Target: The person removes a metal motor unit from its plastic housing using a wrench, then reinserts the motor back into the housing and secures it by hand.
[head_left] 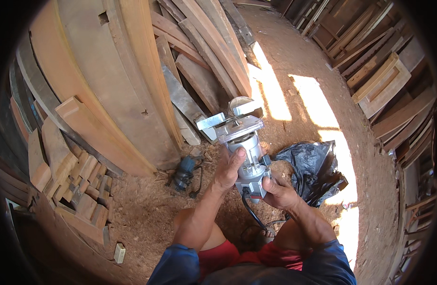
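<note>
Steadiness counts most while the silver power tool [249, 156] is held up over the sawdust-strewn floor [142, 204], its pale base plate [242, 128] at the far end. The left hand [226, 171] is wrapped round the left side of the casing, thumb laid across the front; the right hand [281, 194] grips the lower end, thumb pressed to its side, the other fingers mostly hidden. That split looks sound: let the left hand carry most of the weight while the right steadies or turns the end. Fingers are best kept on the casing, away from the plate, and the power confirmed off, since the plug cannot be made out. The black cord [252, 211] drops from the bottom towards a foot [268, 232], so give it slack and keep it from snagging there
</note>
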The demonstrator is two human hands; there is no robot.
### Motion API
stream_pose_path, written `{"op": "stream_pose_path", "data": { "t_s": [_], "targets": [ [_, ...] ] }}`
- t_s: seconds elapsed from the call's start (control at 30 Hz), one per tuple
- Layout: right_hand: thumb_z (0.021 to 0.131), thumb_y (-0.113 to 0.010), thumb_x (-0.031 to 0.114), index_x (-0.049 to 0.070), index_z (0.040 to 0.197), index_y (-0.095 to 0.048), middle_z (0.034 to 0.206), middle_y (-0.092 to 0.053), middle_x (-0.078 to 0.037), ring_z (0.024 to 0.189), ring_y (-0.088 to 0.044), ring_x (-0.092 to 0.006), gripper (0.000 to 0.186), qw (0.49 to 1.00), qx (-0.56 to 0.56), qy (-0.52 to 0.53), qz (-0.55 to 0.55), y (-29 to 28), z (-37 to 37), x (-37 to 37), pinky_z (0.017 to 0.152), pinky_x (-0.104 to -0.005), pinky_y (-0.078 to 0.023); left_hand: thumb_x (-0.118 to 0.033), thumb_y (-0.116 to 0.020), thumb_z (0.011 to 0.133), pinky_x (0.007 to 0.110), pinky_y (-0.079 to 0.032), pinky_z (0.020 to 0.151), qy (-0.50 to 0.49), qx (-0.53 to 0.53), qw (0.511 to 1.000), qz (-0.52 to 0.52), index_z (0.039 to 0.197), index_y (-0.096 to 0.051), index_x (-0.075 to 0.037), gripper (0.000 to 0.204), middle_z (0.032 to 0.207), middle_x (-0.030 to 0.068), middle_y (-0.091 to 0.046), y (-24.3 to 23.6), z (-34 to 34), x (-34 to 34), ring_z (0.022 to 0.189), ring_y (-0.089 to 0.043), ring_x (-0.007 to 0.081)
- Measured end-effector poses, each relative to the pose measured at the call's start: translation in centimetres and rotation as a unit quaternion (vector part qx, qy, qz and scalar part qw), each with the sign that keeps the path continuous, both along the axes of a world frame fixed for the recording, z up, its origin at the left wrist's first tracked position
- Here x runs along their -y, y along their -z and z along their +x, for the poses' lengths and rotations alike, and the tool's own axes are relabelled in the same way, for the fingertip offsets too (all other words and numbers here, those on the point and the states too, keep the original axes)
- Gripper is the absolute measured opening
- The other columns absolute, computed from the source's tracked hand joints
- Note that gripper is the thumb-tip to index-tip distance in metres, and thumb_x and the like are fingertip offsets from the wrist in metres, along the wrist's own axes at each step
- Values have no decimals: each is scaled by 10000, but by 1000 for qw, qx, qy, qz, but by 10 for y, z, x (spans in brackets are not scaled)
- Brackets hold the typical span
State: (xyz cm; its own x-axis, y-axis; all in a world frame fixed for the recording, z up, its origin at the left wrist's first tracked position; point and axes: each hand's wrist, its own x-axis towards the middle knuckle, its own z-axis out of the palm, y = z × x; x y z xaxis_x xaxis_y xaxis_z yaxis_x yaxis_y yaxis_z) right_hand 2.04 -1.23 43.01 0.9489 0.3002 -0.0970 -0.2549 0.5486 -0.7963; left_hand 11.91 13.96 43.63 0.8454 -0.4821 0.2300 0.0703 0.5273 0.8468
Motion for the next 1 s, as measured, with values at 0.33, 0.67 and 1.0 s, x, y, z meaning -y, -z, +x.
{"op": "stream_pose_path", "data": {
  "t_s": [0.33,0.67,1.0],
  "targets": [
    [922,-702,468,-34,1442,-417,1289,-603,-104,1141,-598,-200,777,999,41,-20,-15,4,-4,10,866,-347,-494,-562,-611,911,351,-551,801,-10,77,997,21,1199,-590,24,653,1032,151,-682,-2,-3,5,910,-674,208],
    [942,-694,434,-19,1487,-333,1360,-538,-96,1214,-535,-188,796,997,34,-70,5,7,-9,16,934,-359,-480,-546,-618,913,356,-564,801,13,85,996,3,1231,-567,33,664,1044,157,-677,-6,-9,2,921,-681,224],
    [973,-618,519,-58,1436,-408,1238,-593,-117,1134,-552,-166,769,990,34,-10,-135,-2,-9,10,917,-319,-484,-638,-562,920,426,-614,808,29,-44,997,-59,1261,-540,-14,711,1081,169,-667,22,-1,7,940,-713,302]
  ]
}}
